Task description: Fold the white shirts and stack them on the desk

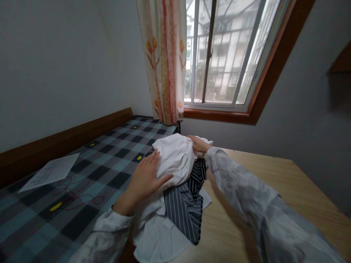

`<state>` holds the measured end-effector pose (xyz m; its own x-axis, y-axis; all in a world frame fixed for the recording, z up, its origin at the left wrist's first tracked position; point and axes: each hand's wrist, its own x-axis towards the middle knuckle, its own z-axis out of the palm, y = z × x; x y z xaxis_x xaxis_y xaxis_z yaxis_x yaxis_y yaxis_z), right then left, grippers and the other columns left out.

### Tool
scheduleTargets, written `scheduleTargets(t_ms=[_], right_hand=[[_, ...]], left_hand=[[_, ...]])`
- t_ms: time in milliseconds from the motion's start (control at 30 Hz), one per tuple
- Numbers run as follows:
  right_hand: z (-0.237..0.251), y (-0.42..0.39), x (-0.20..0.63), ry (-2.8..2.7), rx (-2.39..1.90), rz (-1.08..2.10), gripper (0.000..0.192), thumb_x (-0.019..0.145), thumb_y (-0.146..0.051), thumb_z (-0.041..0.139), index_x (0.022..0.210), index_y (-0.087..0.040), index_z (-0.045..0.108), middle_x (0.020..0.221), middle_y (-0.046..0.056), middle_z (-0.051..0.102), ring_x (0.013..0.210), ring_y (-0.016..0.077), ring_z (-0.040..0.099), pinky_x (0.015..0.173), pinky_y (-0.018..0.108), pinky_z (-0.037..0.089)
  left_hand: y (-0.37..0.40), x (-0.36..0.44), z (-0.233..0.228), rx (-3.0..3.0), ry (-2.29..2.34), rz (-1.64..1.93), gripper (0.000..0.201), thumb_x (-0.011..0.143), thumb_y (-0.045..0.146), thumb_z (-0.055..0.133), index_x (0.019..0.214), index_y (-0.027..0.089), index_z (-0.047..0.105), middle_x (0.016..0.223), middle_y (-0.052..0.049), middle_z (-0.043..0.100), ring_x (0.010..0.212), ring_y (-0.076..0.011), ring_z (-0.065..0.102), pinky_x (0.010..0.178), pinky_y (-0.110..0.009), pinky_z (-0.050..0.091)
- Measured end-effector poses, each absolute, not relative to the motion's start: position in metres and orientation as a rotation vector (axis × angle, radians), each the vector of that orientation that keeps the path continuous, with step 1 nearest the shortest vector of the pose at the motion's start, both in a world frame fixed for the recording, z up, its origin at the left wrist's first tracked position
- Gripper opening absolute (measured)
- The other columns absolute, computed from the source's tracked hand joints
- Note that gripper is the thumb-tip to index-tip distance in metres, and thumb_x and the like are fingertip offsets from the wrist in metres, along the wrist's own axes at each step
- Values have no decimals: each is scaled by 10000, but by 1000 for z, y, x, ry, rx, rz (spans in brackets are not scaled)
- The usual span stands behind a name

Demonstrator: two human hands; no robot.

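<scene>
A crumpled white garment (175,157) lies in a heap at the near left edge of the wooden tabletop. Dark cloth with white stripes (183,208) shows beneath its right side, and a white skirt of cloth (159,237) spreads out toward me. My left hand (146,179) lies on the left side of the heap, fingers stretched out and thumb apart. At the far right of the heap, my right hand (200,144) is closed on a fold of the white garment, its fingertips partly hidden in the cloth.
A pale wooden tabletop (255,175) extends to the right. Left of it is a bed with a dark checked cover (109,160), holding a sheet of paper (52,171) and a tangle of red string (79,193). Behind are a flowered curtain (167,65) and a barred window (225,54).
</scene>
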<state>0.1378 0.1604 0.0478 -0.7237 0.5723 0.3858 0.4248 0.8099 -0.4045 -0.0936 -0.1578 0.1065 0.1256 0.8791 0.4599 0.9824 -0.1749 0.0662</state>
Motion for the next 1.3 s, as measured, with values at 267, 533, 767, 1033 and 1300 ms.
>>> scheduleTargets(t_ms=[267,533,767,1033,1300], right_hand=[[39,126,169,-2501,-838,384,741,817,-49,514,1558,-65,520,1613,152,577,1479,257,516,1291,405,357],[2,37,337,-2266,-1055,397,835,936,-225,503,1740,-277,286,1759,64,386,1623,252,377,1329,498,345],[-50,-53,470,-1954,-1201,315,717,964,-268,528,1672,-268,415,1656,135,511,1556,320,472,1309,595,357],[-67,-58,486,-1961,-1341,115,643,1051,-386,471,1658,-176,441,1634,191,537,1534,327,494,1291,584,382],[-66,-41,457,-2142,-1529,90,708,1081,-474,453,1705,-148,374,1761,174,355,1638,306,339,1334,541,302]], left_hand=[[-116,-56,57,-2245,-1896,-319,744,1008,615,575,1630,214,494,1707,-179,460,1597,-401,398,1303,-646,260],[-125,-52,78,-2193,-1874,-292,658,1003,557,588,1534,169,581,1637,-217,537,1557,-405,449,1292,-646,273],[-118,62,99,-2437,-1575,-480,695,987,577,638,1563,204,527,1644,-175,535,1536,-358,476,1333,-590,246],[-45,185,2,-2854,-1405,-520,707,1020,532,595,1579,104,526,1693,-206,470,1597,-325,422,1343,-492,311],[-22,171,-35,-2928,-1347,-477,711,1079,560,486,1659,151,441,1752,-179,375,1642,-304,344,1350,-528,281]])
